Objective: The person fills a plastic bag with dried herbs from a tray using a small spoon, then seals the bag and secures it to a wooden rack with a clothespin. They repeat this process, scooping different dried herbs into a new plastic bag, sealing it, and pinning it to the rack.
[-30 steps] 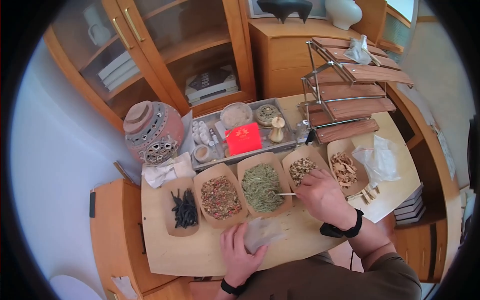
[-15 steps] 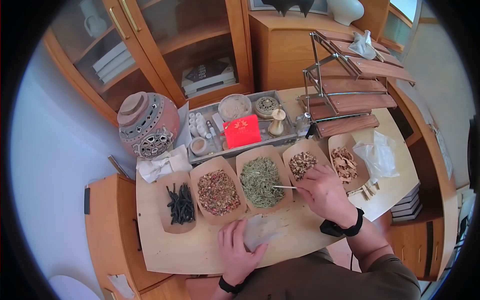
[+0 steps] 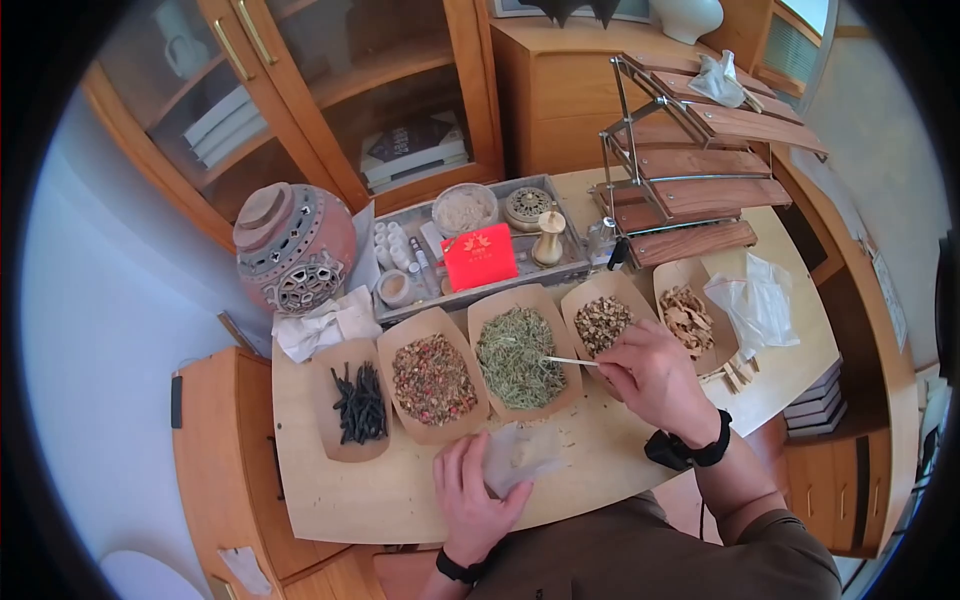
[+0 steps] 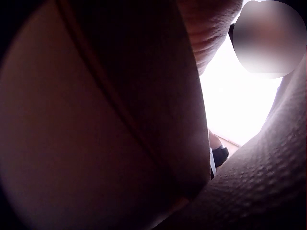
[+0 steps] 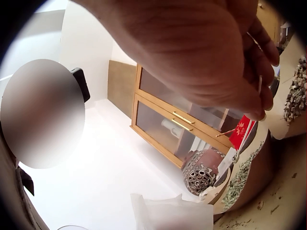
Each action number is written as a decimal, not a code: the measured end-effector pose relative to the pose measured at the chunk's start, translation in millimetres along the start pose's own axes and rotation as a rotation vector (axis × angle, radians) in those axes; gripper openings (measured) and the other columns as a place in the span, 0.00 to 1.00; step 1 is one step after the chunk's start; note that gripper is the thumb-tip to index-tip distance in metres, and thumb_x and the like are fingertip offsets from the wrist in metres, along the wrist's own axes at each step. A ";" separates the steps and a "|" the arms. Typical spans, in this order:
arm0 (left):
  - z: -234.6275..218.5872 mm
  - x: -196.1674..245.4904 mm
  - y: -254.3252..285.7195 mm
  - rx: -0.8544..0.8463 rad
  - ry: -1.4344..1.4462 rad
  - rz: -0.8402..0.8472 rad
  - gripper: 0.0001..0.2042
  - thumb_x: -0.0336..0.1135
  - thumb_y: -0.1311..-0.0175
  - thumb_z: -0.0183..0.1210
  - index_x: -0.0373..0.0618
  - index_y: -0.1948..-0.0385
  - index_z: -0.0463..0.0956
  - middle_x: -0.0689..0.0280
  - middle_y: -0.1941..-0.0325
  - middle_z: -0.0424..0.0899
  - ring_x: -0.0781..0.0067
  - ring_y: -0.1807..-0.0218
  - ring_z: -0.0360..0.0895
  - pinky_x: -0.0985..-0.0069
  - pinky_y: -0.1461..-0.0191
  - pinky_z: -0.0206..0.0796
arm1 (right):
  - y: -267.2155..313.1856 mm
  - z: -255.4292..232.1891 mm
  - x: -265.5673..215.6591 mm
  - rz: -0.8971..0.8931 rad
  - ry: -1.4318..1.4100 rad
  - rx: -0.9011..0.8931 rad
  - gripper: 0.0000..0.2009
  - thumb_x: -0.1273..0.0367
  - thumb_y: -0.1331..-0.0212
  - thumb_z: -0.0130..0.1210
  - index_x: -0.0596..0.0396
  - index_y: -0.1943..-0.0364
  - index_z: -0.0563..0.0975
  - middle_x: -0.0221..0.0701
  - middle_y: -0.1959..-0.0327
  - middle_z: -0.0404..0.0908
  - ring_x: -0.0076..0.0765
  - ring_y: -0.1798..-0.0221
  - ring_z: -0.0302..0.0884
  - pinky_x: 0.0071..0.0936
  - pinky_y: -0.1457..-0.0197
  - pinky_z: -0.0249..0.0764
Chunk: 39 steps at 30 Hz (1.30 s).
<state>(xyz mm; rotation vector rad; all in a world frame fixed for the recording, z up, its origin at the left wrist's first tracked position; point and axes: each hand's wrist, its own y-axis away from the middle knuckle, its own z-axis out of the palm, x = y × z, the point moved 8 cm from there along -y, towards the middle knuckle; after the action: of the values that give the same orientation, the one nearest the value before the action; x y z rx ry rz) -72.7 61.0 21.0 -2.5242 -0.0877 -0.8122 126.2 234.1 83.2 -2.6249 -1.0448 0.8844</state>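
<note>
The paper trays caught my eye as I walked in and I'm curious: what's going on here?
A person's right hand pinches a thin pale stick, its far end at the green herb in the middle one of five paper trays; whether the tip is in the herb or just above, I can't tell. The left hand holds a small translucent pouch on the person's side of that row. All five trays have something in them.
</note>
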 end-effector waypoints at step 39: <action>-3.4 4.4 -1.0 0.056 -0.032 0.020 0.37 0.43 0.49 0.78 0.34 0.37 0.74 0.48 0.42 0.77 0.40 0.42 0.74 0.50 0.38 0.70 | -8.0 -48.6 -45.3 -0.275 0.132 -0.053 0.05 0.73 0.52 0.63 0.52 0.69 0.85 0.31 0.68 0.78 0.44 0.57 0.76 0.41 0.51 0.73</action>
<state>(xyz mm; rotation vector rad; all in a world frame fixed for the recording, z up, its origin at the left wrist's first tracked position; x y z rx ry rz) -71.1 59.9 26.3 -2.4821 -0.0944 -0.7519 124.2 211.8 146.2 -2.4584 -1.3660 0.6221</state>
